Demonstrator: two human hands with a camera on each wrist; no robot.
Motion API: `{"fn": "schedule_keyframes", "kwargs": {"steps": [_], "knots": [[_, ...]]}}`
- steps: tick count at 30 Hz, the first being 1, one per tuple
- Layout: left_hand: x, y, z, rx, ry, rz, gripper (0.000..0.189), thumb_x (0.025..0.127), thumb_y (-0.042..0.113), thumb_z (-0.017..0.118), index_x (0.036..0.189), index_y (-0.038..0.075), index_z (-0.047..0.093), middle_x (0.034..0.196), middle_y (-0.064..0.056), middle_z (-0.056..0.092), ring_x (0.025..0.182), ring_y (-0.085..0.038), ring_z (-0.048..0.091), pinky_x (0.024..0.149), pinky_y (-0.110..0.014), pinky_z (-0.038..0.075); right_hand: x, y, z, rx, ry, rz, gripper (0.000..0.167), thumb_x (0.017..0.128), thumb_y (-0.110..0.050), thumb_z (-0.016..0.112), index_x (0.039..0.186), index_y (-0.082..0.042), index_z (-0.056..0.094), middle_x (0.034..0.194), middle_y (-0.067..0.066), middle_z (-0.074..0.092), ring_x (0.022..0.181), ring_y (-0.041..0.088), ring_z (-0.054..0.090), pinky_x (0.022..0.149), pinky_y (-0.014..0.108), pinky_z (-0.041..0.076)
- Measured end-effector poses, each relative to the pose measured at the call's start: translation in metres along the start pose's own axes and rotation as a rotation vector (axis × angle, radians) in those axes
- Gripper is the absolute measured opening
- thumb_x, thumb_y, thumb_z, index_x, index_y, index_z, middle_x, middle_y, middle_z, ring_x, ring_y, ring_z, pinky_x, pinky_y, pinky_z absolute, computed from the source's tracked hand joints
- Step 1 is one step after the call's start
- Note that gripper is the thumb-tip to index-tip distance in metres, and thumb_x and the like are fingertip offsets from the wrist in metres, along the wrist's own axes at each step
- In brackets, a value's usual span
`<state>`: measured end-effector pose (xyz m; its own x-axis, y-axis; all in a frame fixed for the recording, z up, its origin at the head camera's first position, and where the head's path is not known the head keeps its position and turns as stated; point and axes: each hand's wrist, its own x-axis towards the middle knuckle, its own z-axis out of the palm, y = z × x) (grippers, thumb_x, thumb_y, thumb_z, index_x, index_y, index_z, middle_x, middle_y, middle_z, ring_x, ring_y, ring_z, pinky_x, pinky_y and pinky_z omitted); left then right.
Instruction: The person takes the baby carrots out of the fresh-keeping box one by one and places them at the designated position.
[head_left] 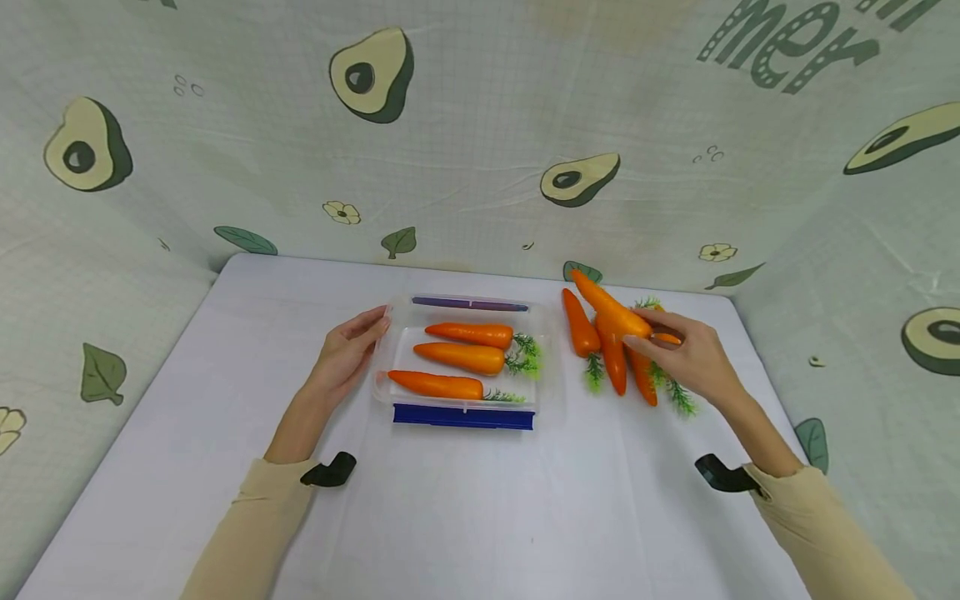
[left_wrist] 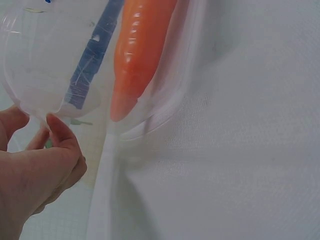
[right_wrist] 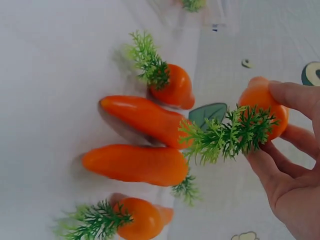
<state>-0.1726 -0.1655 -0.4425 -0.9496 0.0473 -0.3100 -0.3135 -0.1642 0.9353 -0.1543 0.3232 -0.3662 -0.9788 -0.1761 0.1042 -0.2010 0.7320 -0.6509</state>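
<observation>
The right hand (head_left: 686, 354) pinches a carrot (head_left: 613, 310), while the left hand (head_left: 343, 354) (well apart) grips the clear box (head_left: 431, 404).

Curtained-off work spot, kind of room hidden, pale cloth (head_left: 465, 125) printed with avocados (head_left: 382, 83), leaves (head_left: 102, 373) and flowers (head_left: 342, 212) across the top and both sides, white desk (head_left: 480, 508) spreading over the lower centre.

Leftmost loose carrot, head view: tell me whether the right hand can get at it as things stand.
Probably not yet: the right hand holds another carrot, though nothing lies on the leftmost one.
</observation>
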Motion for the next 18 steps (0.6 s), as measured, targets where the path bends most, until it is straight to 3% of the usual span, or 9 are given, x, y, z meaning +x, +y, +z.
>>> {"fn": "schedule_keyframes", "kwargs": {"steps": [12, 18], "knots": [[-0.001, 0.001, 0.001, -0.019, 0.002, 0.006, 0.057, 0.103, 0.025, 0.065, 0.154, 0.007, 0.047, 0.159, -0.011, 0.042, 0.141, -0.025, 0.042, 0.119, -0.034, 0.034, -0.019, 0.037, -0.011, -0.006, 0.089, 0.116, 0.058, 0.098, -0.035, 0.072, 0.143, -0.001, 0.058, 0.13, 0.025, 0.064, 0.118, 0.042, 0.059, 0.075, 0.001, 0.044], [0.0, 0.0, 0.001, -0.03, 0.005, 0.004, 0.058, 0.103, 0.025, 0.066, 0.154, 0.006, 0.047, 0.159, -0.009, 0.043, 0.141, -0.023, 0.042, 0.119, -0.033, 0.034, -0.026, 0.058, -0.013, 0.0, 0.113, 0.177, 0.059, 0.099, -0.036, 0.07, 0.145, -0.001, 0.056, 0.134, 0.025, 0.062, 0.117, 0.032, 0.055, 0.078, 0.001, 0.042]]}}
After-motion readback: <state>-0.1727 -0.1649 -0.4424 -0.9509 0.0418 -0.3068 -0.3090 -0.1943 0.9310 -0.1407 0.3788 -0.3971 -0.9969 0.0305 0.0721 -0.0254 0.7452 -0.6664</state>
